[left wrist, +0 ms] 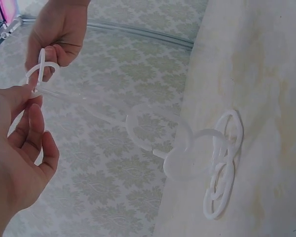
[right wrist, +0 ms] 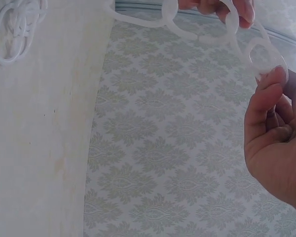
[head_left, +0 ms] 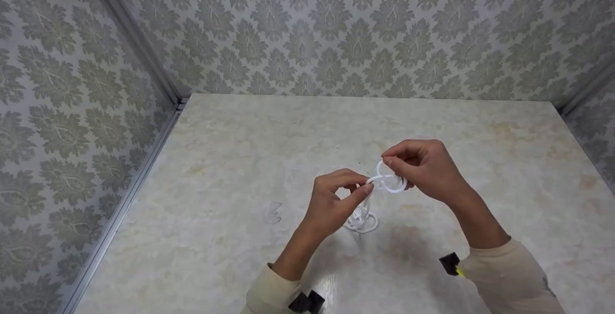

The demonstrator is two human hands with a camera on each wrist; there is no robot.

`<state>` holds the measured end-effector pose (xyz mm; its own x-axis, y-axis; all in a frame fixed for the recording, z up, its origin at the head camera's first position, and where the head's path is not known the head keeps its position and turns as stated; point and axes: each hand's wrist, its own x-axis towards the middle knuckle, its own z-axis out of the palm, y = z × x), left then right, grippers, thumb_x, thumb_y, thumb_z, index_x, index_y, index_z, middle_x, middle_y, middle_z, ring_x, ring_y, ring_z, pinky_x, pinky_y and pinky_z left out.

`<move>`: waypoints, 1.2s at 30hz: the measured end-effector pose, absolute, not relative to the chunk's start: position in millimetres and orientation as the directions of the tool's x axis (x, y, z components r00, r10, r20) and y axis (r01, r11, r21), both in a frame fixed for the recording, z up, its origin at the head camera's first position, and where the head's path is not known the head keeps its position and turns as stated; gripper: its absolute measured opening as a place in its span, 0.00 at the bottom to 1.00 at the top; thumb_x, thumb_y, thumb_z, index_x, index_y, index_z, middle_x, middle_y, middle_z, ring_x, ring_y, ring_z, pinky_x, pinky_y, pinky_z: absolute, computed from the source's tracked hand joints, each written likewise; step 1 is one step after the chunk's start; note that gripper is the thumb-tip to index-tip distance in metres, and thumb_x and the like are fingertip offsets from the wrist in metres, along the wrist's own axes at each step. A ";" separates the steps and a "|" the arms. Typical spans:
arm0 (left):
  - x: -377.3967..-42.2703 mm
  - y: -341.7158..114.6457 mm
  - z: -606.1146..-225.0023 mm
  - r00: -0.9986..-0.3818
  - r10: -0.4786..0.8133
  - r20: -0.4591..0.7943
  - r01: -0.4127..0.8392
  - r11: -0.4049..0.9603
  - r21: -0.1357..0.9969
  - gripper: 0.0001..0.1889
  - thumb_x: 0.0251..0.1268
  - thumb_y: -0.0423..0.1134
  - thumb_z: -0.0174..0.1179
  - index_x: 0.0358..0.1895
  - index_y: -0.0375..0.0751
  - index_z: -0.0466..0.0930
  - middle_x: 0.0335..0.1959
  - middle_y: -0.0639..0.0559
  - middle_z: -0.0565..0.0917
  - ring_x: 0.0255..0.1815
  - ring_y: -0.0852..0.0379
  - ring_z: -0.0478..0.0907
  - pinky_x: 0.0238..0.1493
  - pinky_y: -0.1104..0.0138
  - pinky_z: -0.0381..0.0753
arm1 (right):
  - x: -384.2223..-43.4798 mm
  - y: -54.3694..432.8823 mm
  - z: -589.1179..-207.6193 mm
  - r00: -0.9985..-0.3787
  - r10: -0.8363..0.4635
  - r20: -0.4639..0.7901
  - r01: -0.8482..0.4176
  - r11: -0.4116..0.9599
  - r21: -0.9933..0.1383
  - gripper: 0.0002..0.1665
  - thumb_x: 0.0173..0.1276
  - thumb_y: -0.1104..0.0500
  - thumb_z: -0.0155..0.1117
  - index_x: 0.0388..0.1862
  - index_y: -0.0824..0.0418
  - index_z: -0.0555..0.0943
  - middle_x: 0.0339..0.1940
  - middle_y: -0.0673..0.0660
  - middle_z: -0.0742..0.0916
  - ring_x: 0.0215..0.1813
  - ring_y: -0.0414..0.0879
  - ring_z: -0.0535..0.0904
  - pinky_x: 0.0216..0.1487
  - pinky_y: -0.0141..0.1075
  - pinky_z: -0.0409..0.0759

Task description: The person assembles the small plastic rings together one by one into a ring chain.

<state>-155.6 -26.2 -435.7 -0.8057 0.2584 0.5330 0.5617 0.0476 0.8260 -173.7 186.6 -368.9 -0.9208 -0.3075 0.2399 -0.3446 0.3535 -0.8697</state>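
A chain of white plastic links (head_left: 394, 191) is held above the table between two bare hands. My left hand (head_left: 334, 203) pinches one link between thumb and fingers. Higher and to the right, my right hand (head_left: 430, 167) pinches a link at the chain's upper end. From the left hand the chain (left wrist: 132, 129) hangs down, and its lower links (left wrist: 229, 182) lie heaped on the tabletop. The right wrist view shows the right thumb and fingers (right wrist: 271, 94) against a white link (right wrist: 259, 44); whether that link is open or closed cannot be made out.
A pale marbled table (head_left: 216, 145) lies under both hands. Left of the heap is a small clear, thin piece (head_left: 275, 213). Patterned panels (head_left: 307, 30) rise behind the table and at its sides, with a metal rail (head_left: 129, 184) along the left edge.
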 end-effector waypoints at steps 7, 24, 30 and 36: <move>-154.9 -26.6 -438.5 -0.830 0.257 0.495 0.526 0.063 0.848 0.06 0.68 0.34 0.66 0.41 0.35 0.90 0.31 0.43 0.88 0.34 0.63 0.79 0.42 0.70 0.83 | -173.9 184.1 -367.0 -0.917 -0.285 0.280 -0.371 0.344 -0.862 0.07 0.71 0.66 0.65 0.44 0.67 0.87 0.23 0.45 0.83 0.18 0.37 0.73 0.22 0.31 0.78; -185.0 -51.7 -500.7 -0.953 0.252 0.171 0.277 0.484 0.830 0.10 0.69 0.37 0.64 0.50 0.41 0.87 0.43 0.47 0.89 0.41 0.55 0.84 0.44 0.62 0.84 | -172.3 203.2 -352.0 -0.885 -0.254 0.390 -0.462 0.380 -0.802 0.13 0.71 0.71 0.62 0.51 0.68 0.86 0.35 0.37 0.87 0.33 0.38 0.80 0.31 0.28 0.77; -188.9 -58.5 -522.8 -0.960 0.281 0.011 0.217 0.713 0.666 0.12 0.65 0.39 0.67 0.50 0.42 0.87 0.43 0.48 0.86 0.44 0.54 0.81 0.50 0.58 0.81 | -173.2 212.4 -352.9 -0.894 -0.220 0.390 -0.447 0.394 -0.803 0.13 0.71 0.72 0.61 0.51 0.71 0.85 0.35 0.36 0.87 0.34 0.36 0.81 0.34 0.26 0.78; -188.7 -55.6 -520.5 -0.960 0.277 0.049 0.257 0.793 0.552 0.08 0.69 0.34 0.62 0.44 0.44 0.90 0.38 0.50 0.85 0.43 0.51 0.81 0.48 0.57 0.80 | -177.7 223.6 -353.5 -0.907 -0.181 0.379 -0.420 0.374 -0.827 0.13 0.73 0.73 0.59 0.52 0.72 0.85 0.34 0.38 0.87 0.34 0.37 0.81 0.36 0.26 0.79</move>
<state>-188.7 -55.6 -520.5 -0.9597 0.2768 0.0490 0.2570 0.7932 0.5520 -177.7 223.6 -353.5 -0.9075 -0.1808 0.3793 -0.4201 0.3741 -0.8268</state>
